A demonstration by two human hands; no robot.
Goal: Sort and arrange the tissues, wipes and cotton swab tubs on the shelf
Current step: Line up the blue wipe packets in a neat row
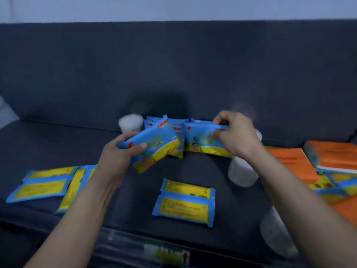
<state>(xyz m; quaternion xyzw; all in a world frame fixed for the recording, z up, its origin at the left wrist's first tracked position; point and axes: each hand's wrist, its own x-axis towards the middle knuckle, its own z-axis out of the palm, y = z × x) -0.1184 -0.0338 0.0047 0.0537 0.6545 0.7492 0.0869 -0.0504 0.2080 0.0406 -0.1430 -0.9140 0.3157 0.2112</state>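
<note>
Left hand grips one blue wipes pack, right hand pinches another pack, shelf below.

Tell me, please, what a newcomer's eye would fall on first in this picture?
The two hands at centre draw the eye: the left hand grips a tilted blue-and-yellow wipes pack, while the right hand pinches the top edge of a second pack beside it. Next come the orange tissue packs at the far right and a lone pack lying flat on the dark shelf in front.
</note>
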